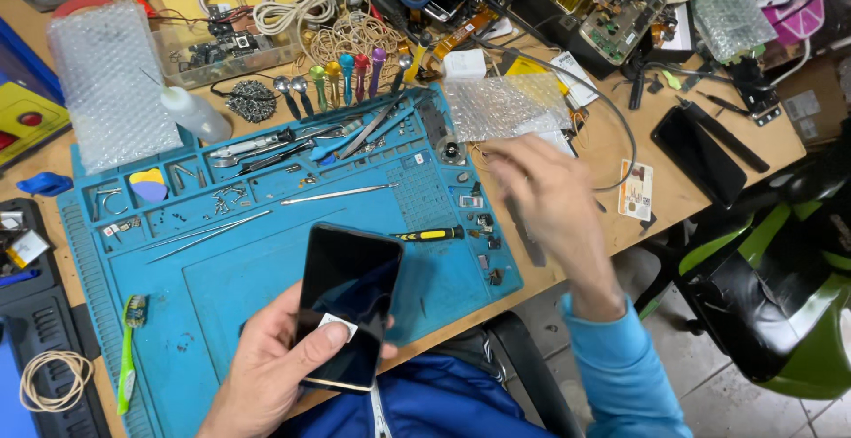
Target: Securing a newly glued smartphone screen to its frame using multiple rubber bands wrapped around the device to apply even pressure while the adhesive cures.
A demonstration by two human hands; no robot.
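Observation:
My left hand (pixel 270 363) holds a black smartphone (pixel 347 301) screen-up over the near edge of a blue repair mat (pixel 222 278). Its thumb presses a small white pad (pixel 337 324) against the lower part of the glass. My right hand (pixel 545 199), in a blue sleeve, is blurred with motion above the mat's right edge. Its fingers are spread and nothing shows in them. It hovers near a sheet of bubble wrap (pixel 501 105) and small loose parts.
The mat's trays hold tweezers (pixel 341 194), a yellow-handled screwdriver (pixel 432 235), colourful screwdrivers (pixel 346 74) and tiny screws. A green toothbrush (pixel 129 349), a squeeze bottle (pixel 195 112), another black phone (pixel 700 154), a card (pixel 636 190), cables and circuit boards crowd the wooden table.

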